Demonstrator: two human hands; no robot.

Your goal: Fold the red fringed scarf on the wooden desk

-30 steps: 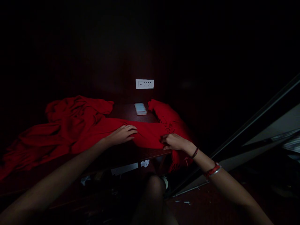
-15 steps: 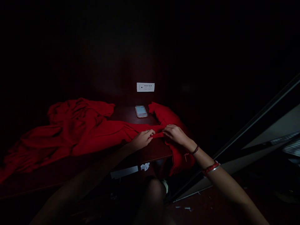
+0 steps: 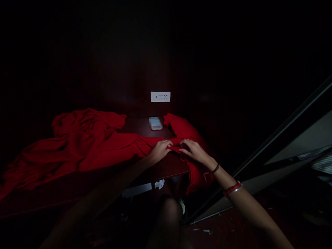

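Note:
A long red fringed scarf (image 3: 103,152) lies along the dark wooden tabletop, bunched at the left and flatter toward the middle. My left hand (image 3: 161,151) pinches its near edge between thumb and fingers. Just to the right, my right hand (image 3: 193,150) rests at the same strip of cloth, thumb and forefinger parted around the edge. Beyond and under that hand, a red fringed part (image 3: 183,126) spreads over the table's right end and hangs down; whether it is one piece with the rest I cannot tell.
A phone (image 3: 155,123) lies at the back of the tabletop (image 3: 166,167), below a white wall socket (image 3: 160,97). Under the table are a pale strip (image 3: 137,189), crumpled paper (image 3: 159,184) and my knee (image 3: 169,211). A slanting dark-framed panel (image 3: 293,145) stands at the right. Paper scraps (image 3: 206,230) litter the floor.
My right hand's thumb and fingers have parted from their pinch on the scarf's edge. My left hand has shifted slightly right and up, still pinching the cloth.

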